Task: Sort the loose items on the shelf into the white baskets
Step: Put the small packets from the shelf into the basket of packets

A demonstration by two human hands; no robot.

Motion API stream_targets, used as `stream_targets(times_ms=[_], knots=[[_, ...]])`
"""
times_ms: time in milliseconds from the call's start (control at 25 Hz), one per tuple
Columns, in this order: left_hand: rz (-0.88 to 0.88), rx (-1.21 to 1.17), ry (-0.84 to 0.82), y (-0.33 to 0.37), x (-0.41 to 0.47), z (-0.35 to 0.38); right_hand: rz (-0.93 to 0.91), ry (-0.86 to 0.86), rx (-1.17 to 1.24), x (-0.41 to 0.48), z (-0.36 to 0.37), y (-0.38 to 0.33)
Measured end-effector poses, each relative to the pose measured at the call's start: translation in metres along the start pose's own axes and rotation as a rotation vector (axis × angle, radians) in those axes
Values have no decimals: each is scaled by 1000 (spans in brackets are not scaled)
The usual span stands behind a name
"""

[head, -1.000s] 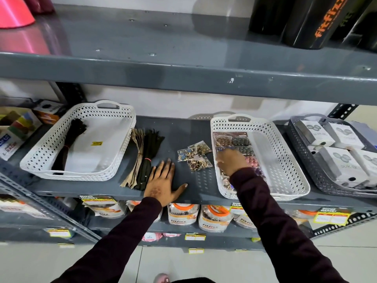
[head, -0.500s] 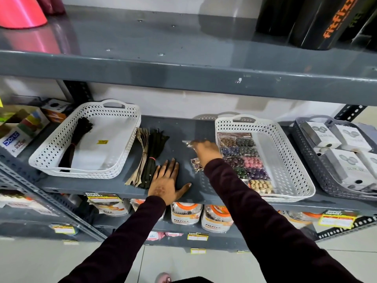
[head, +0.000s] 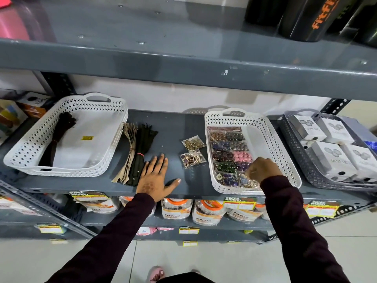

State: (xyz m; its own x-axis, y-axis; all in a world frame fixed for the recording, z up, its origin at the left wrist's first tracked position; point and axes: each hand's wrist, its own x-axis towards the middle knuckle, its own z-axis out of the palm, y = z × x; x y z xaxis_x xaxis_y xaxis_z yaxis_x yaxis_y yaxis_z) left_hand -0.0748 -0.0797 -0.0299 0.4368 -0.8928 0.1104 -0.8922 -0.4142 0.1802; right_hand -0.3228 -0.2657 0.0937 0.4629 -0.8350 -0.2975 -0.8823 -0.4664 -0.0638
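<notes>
Two white baskets stand on the grey shelf. The left basket (head: pixel 67 170) holds one dark zipper bundle (head: pixel 57 139). The right basket (head: pixel 255 119) holds a sheet of coloured button packs (head: pixel 228 150). Between them lie a beige zipper bundle (head: pixel 130 152), a dark zipper bundle (head: pixel 143 148) and two small button packets (head: pixel 193 142) (head: pixel 192 158). My left hand (head: pixel 155 176) rests flat on the shelf beside the zippers, fingers apart. My right hand (head: pixel 263 170) is over the near end of the right basket, pinched on a small button packet (head: pixel 247 180).
A grey basket (head: pixel 295 152) full of white boxes (head: pixel 334 160) stands at the right. The upper shelf's front edge (head: pixel 183 64) overhangs, with black bottles (head: pixel 306 17) on it. Jars (head: pixel 175 209) fill the lower shelf. Coloured boxes (head: pixel 12 119) sit at far left.
My right hand went from the right basket to the loose packets, took one, and carried it back to the basket's near end. One fewer packet lies on the shelf. My left hand stayed put.
</notes>
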Motion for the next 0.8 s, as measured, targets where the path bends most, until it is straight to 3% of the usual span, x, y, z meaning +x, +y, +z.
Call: stream_targets(times_ms=[280, 440, 520, 640, 800], knots=[[-7, 5, -11, 0, 0, -1, 65, 28, -33, 2, 1, -25], [-22, -2, -5, -1, 1, 0, -234, 287, 9, 10, -9, -88], [-21, -28, 6, 0, 0, 0, -383, 229, -11, 13, 0, -129], [-30, -35, 8, 0, 0, 0, -410, 30, -188, 20, 24, -158], [-28, -25, -10, -2, 1, 0, -389, 156, -213, 21, 26, -159]])
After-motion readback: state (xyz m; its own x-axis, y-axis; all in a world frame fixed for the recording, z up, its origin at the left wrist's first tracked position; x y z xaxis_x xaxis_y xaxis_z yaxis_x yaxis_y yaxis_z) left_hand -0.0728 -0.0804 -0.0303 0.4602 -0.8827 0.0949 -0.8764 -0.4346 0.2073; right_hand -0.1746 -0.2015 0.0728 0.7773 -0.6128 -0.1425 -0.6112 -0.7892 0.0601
